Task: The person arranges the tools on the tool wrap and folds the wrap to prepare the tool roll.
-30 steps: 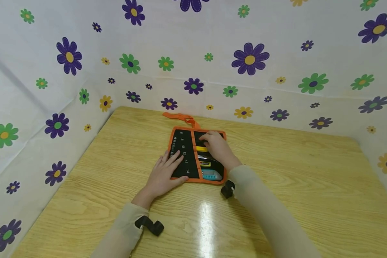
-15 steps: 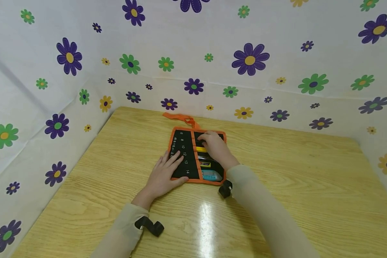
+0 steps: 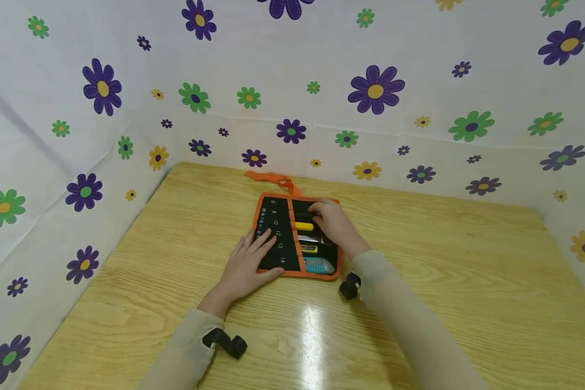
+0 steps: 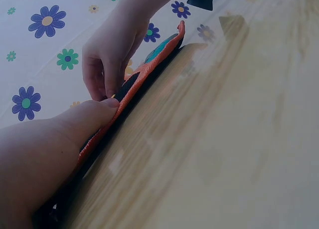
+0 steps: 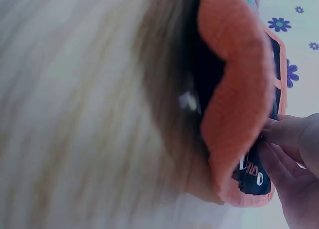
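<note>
An unrolled black tool pouch (image 3: 287, 254) with orange edging lies on the wooden table, printed with white numbers on its left part. My left hand (image 3: 246, 271) rests on that part with fingers spread. My right hand (image 3: 338, 225) is over the far right of the pouch, thumb and fingers pinching a slim black item (image 3: 303, 215) at the top slot; its kind cannot be made out. Below it, a yellow handle (image 3: 304, 226), a piece with a yellow label (image 3: 309, 249) and a teal utility knife (image 3: 320, 265) sit in their slots. The right wrist view has the orange edge (image 5: 244, 89) up close.
Orange ties (image 3: 273, 177) trail from the pouch's far edge. Wooden table (image 3: 448, 281) surface surrounds the pouch. A white flower-patterned cloth (image 3: 253, 65) stands behind and at the sides. Black camera mounts (image 3: 350, 286) are strapped at both wrists.
My right hand has drawn slightly to the right, and more of the yellow handle and the black item shows. My left hand stays in place on the pouch.
</note>
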Demonstrator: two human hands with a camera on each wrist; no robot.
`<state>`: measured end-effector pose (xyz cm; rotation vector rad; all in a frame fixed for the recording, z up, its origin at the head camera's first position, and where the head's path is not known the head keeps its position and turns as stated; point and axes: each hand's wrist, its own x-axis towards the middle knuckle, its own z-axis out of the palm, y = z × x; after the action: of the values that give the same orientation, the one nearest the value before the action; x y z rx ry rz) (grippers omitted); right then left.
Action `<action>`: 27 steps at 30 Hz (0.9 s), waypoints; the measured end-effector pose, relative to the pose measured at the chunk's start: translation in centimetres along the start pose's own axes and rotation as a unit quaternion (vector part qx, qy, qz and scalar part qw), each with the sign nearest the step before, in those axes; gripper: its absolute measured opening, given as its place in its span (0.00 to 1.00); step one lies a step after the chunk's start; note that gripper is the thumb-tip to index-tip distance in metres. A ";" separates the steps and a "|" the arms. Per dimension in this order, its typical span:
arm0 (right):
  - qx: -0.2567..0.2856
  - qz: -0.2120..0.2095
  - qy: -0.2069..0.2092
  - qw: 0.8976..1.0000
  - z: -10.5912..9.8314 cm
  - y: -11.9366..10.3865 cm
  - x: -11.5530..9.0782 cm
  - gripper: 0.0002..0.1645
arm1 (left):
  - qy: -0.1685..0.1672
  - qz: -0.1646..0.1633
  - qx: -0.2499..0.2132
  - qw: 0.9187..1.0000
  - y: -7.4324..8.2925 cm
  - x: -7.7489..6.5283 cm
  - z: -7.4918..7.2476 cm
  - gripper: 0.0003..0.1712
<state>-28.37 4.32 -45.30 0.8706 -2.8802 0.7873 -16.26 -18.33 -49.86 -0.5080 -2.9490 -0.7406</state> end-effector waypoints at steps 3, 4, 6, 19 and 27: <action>0.006 -0.002 0.001 1.000 0.0 0.1 -0.1 0.14 | 0.001 0.000 -0.001 1.000 0.0 0.0 0.0 0.45; 0.007 -0.002 0.002 1.000 0.0 0.2 -0.1 0.14 | 0.001 0.000 0.000 1.000 0.0 0.0 0.0 0.45; 0.006 -0.004 0.002 1.000 0.1 0.1 0.0 0.13 | 0.000 -0.001 0.000 1.000 0.0 -0.1 0.0 0.45; -0.002 0.014 -0.015 1.000 0.8 -1.1 0.7 0.14 | 0.000 0.001 0.000 1.000 -0.1 0.0 0.1 0.46; 0.004 0.014 -0.018 1.000 0.3 -1.0 0.1 0.17 | 0.000 -0.001 0.000 1.000 -0.2 0.1 0.1 0.45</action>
<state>-27.88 3.35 -45.10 0.8550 -2.9298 0.7945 -16.36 -18.38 -50.02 -0.5064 -2.9492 -0.7418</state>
